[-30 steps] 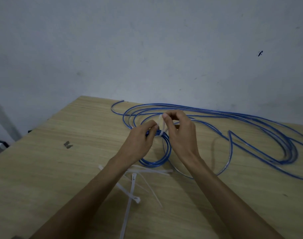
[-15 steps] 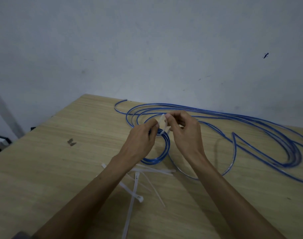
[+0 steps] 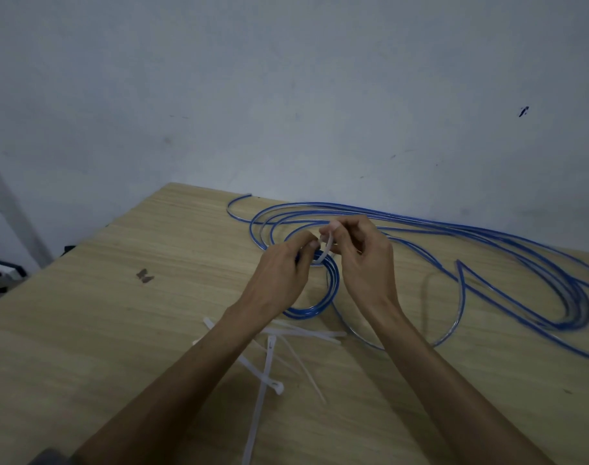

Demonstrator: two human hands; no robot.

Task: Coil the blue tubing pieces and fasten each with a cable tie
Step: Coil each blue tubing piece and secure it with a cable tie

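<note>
A small coil of blue tubing (image 3: 323,297) stands tilted above the wooden table (image 3: 102,330), its lower loop near the tabletop. My left hand (image 3: 279,273) grips the coil's top with curled fingers. My right hand (image 3: 360,260) pinches a white cable tie (image 3: 326,250) that wraps over the top of the coil between both hands. Long loose lengths of blue tubing (image 3: 487,250) sprawl across the table's far right side.
Several spare white cable ties (image 3: 269,357) lie crossed on the table under my forearms. A small dark clip-like object (image 3: 145,276) sits to the left. A grey wall rises right behind the table's far edge.
My hands stay on the coil's top. The right hand has worked the cable tie a little further round the coil. The view has shifted slightly.
</note>
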